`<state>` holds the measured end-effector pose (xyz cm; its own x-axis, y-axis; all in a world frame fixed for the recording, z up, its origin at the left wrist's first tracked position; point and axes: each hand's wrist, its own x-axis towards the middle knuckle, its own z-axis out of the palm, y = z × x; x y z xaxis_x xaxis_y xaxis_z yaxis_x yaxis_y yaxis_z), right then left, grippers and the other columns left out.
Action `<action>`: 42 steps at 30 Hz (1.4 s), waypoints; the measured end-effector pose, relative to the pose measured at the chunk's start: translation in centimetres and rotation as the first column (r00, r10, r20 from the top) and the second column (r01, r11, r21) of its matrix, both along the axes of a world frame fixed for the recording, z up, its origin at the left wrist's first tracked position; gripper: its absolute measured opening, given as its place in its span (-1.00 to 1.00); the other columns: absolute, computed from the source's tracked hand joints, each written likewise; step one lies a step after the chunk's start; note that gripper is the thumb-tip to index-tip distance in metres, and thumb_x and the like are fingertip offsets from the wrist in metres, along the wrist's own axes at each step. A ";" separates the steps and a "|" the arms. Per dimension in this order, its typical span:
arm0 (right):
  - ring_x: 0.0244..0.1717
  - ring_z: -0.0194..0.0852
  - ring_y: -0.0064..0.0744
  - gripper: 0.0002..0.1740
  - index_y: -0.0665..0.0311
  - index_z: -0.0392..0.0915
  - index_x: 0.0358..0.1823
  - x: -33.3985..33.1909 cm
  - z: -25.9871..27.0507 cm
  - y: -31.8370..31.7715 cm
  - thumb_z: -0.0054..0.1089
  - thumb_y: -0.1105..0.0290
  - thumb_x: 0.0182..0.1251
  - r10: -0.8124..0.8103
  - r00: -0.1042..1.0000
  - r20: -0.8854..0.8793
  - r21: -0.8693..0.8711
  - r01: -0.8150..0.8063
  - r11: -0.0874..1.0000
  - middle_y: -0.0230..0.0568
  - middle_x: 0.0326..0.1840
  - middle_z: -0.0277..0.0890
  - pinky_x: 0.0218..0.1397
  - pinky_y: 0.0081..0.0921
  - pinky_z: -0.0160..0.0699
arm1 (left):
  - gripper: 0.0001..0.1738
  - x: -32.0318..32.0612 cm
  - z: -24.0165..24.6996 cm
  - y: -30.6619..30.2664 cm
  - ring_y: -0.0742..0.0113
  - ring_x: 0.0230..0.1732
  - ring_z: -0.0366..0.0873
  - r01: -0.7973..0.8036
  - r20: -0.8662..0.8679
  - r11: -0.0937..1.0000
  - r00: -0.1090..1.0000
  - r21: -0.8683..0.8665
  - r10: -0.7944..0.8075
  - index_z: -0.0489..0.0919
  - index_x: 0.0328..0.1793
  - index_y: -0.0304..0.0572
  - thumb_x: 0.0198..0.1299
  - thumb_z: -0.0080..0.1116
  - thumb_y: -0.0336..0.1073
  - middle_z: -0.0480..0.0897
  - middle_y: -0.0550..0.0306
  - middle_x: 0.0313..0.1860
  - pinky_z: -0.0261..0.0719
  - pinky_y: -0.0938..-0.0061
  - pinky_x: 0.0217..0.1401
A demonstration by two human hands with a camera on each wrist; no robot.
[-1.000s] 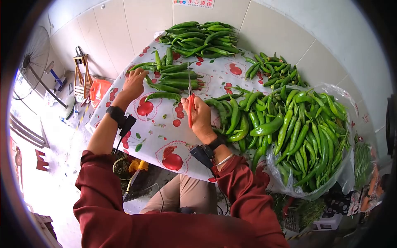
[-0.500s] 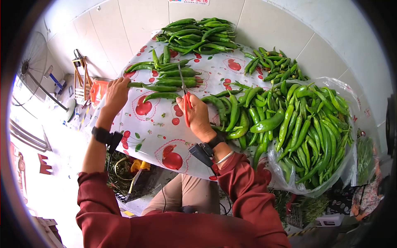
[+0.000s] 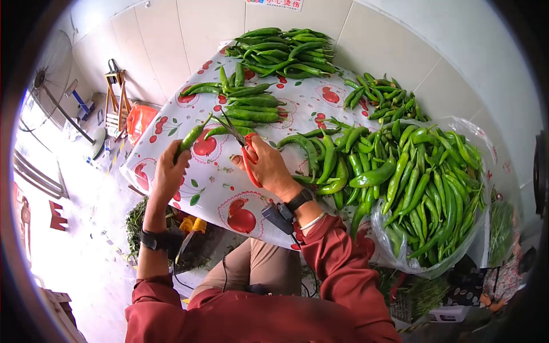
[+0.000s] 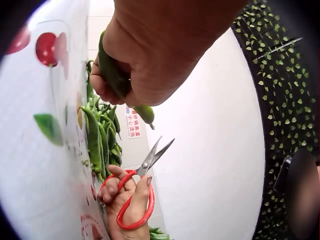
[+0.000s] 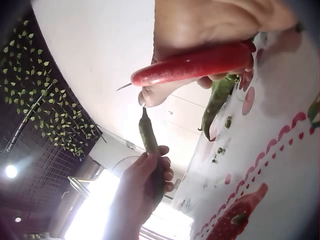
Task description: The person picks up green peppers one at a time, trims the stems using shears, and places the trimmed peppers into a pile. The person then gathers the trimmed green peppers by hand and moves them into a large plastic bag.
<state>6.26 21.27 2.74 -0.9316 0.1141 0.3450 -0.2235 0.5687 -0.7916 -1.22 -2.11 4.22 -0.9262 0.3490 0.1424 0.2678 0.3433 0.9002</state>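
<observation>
Head view: pepper [image 3: 193, 136] in left hand [image 3: 170, 170], scissors [image 3: 248, 163] in right hand [image 3: 273, 167]

We observe the left hand with fingers curled round the pepper; its stem end [image 5: 146, 129] projects from the grip toward the scissors. In the right hand, we find fingers and thumb wrapped on the red handles [image 5: 192, 65], with the blades [image 4: 161, 153] parted near the stem end. Beyond both grips, we locate a row of peppers [image 3: 254, 116] on the tablecloth [image 3: 203, 171]. Right of the right grip, a pile of peppers [image 3: 412, 188] lies partly inside a clear bag [image 3: 409, 262].
</observation>
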 end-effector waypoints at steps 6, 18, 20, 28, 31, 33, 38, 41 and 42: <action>-0.50 0.45 -0.11 -0.48 0.31 0.39 -0.19 -0.3 -1.0 -0.1 0.29 -0.01 0.14 0.117 0.993 0.006 -0.197 -0.113 0.974 -0.11 -0.53 0.42 -0.37 -0.29 0.42 | -0.75 1.5 -0.7 0.6 0.59 -0.49 0.33 0.032 0.045 0.993 0.998 0.114 -0.038 0.47 -0.09 -0.27 0.37 -0.03 -0.21 0.41 0.31 -0.49 0.33 0.61 -0.46; -0.60 0.36 -0.22 -0.54 0.24 0.39 -0.27 0.2 0.1 -0.1 0.33 0.02 0.10 0.169 0.986 -0.003 -0.040 -0.169 0.985 -0.23 -0.62 0.31 -0.47 -0.34 0.37 | -0.69 1.4 -1.9 1.4 0.56 -0.44 0.18 -0.110 -0.158 0.992 0.980 0.061 0.119 0.37 -0.32 -0.27 0.28 0.14 -0.19 0.28 0.32 -0.53 0.23 0.54 -0.41; -0.60 0.36 -0.21 -0.53 0.25 0.39 -0.28 0.3 0.2 -0.1 0.33 0.01 0.10 0.168 0.986 0.007 -0.006 -0.168 0.986 -0.22 -0.62 0.31 -0.46 -0.34 0.37 | -0.70 1.1 -2.3 1.3 0.55 -0.47 0.17 -0.097 -0.177 0.995 0.979 0.033 0.101 0.39 -0.32 -0.27 0.25 0.17 -0.19 0.28 0.31 -0.56 0.23 0.52 -0.44; -0.58 0.32 -0.48 -0.57 0.32 0.40 -0.25 0.1 -0.2 -0.1 0.35 0.13 0.14 0.246 0.966 -0.086 0.028 -0.244 0.969 -0.26 -0.64 0.27 -0.46 -0.46 0.34 | -0.67 1.0 -2.4 1.5 0.57 -0.52 0.17 -0.102 -0.147 0.995 0.984 -0.021 0.097 0.40 -0.36 -0.24 0.19 0.25 -0.17 0.26 0.29 -0.62 0.22 0.51 -0.50; -0.54 0.43 -0.58 -0.60 0.34 0.42 -0.25 0.2 -0.1 -0.1 0.34 0.16 0.15 0.306 0.951 -0.046 -0.073 -0.309 0.948 -0.30 -0.60 0.37 -0.42 -0.56 0.42 | -0.68 0.6 -2.7 1.4 0.59 -0.53 0.16 -0.101 -0.140 0.995 0.985 -0.001 0.100 0.41 -0.38 -0.24 0.18 0.26 -0.18 0.26 0.33 -0.64 0.21 0.53 -0.52; -0.49 0.52 -0.62 -0.65 0.35 0.45 -0.24 0.2 0.0 0.1 0.32 0.23 0.17 0.364 0.929 0.064 -0.197 -0.346 0.917 -0.30 -0.50 0.49 -0.38 -0.63 0.50 | -0.68 0.5 -2.6 1.3 0.60 -0.54 0.15 -0.099 -0.139 0.995 0.985 0.011 0.100 0.42 -0.39 -0.25 0.18 0.26 -0.18 0.26 0.34 -0.64 0.20 0.54 -0.53; -0.54 0.50 -0.42 -0.67 0.36 0.49 -0.30 0.3 -0.2 -0.5 0.32 0.21 0.19 0.392 0.919 -0.046 -0.255 -0.390 0.885 -0.21 -0.57 0.48 -0.43 -0.47 0.45 | -0.71 0.6 -2.2 1.3 0.63 -0.52 0.13 -0.099 -0.132 0.995 0.986 -0.008 0.097 0.47 -0.37 -0.25 0.18 0.27 -0.19 0.25 0.37 -0.63 0.19 0.58 -0.51; -0.49 0.54 -0.52 -0.68 0.36 0.52 -0.32 0.0 -0.8 -0.2 0.31 0.21 0.21 0.400 0.908 -0.128 -0.113 -0.413 0.904 -0.23 -0.53 0.54 -0.39 -0.53 0.48 | -0.71 0.6 -2.4 1.3 0.63 -0.52 0.13 -0.097 -0.123 0.995 0.988 0.018 0.098 0.49 -0.35 -0.25 0.19 0.27 -0.18 0.26 0.39 -0.62 0.20 0.58 -0.51; -0.47 0.55 -0.55 -0.68 0.36 0.53 -0.33 0.0 -0.7 -0.2 0.30 0.20 0.22 0.401 0.904 -0.147 -0.047 -0.411 0.910 -0.25 -0.52 0.56 -0.37 -0.56 0.49 | -0.71 0.5 -2.5 1.3 0.63 -0.52 0.13 -0.097 -0.122 0.995 0.988 0.018 0.099 0.49 -0.35 -0.25 0.19 0.27 -0.18 0.26 0.39 -0.62 0.20 0.58 -0.51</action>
<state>6.24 21.04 2.05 -0.8496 -0.2341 0.4725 -0.5271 0.3468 -0.7758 -0.68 -0.81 1.74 -0.9312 0.2549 0.2606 0.3419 0.3630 0.8668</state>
